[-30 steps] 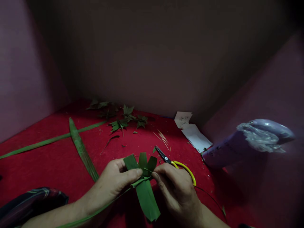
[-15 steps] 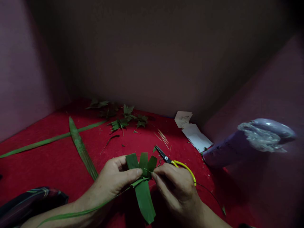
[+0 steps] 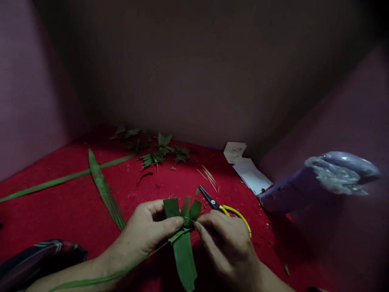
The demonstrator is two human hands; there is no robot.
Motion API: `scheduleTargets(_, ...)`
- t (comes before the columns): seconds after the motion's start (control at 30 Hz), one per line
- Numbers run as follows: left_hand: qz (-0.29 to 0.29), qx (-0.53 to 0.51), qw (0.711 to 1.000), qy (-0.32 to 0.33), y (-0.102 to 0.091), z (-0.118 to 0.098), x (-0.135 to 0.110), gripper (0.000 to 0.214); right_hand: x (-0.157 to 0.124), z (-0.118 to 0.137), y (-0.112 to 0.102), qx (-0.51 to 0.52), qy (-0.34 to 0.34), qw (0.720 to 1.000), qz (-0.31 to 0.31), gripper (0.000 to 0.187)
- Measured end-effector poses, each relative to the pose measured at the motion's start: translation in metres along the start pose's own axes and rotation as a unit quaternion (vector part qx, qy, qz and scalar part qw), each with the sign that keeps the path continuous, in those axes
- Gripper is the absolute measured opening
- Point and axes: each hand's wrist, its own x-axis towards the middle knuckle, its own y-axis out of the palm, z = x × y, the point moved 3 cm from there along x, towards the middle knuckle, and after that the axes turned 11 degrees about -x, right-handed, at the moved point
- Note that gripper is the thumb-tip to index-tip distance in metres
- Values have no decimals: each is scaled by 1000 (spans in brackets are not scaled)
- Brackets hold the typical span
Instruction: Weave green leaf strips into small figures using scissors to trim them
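Note:
My left hand [image 3: 147,229] pinches a bundle of folded green leaf strips [image 3: 184,259] between thumb and fingers. Short cut ends fan out above the thumb, and a broad blade hangs below. Across the bundle runs a thin green strand [image 3: 189,220], whose right end is pinched by thumb and forefinger of my right hand [image 3: 232,241]. A long narrow leaf strip [image 3: 100,278] trails from the bundle over my left forearm. Just beyond my right hand lie scissors [image 3: 214,204] with black blades and yellow handles, partly hidden by that hand.
On the red cloth [image 3: 60,219] lie a broad long leaf [image 3: 105,190], a narrow strip [image 3: 54,183] and lobed leaves [image 3: 164,148]. Several thin wooden sticks [image 3: 209,175] lie near white papers [image 3: 251,174]. A purple cylinder [image 3: 291,190] with clear plastic leans at the right.
The leaf bundle has turned and tilted slightly in my hands, its lower blade swinging a little. My right hand has barely moved, still pinching the strand.

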Motion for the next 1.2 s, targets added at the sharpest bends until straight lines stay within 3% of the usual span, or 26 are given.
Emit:
scheduleTargets(0.17, 11, -25, 1000, -13, -1, 3, 3, 25, 2, -3, 2, 15, -2, 1000, 8, 13)
scheduleTargets(0.37, 26, -24, 999, -18, -2, 4, 3, 24, 2, -2, 1, 25, 50, 998, -5, 10)
scheduleTargets(0.57, -1, 53, 999, 8, 2, -2, -2, 17, -1, 3, 0, -16, -7, 1000, -25, 11)
scheduleTargets(0.67, 11, 61, 998, 9, 9, -7, -7, 9, -3, 5, 2, -30, -32, 998, -43, 11)
scheduleTargets(0.8, 24, 54, 998, 2, 14, -8, -10, 14, -4, 8, 3, -38, -40, 997, -55, 10)
scheduleTargets(0.9, 26, 48, 998, -6, 8, -4, -7, 9, -2, 8, 2, -27, -21, 998, -55, 10)
scheduleTargets(1.2, 11, -15, 999, -33, -4, 7, 6, 30, 1, 2, 1, 6, 38, 999, -21, 11)
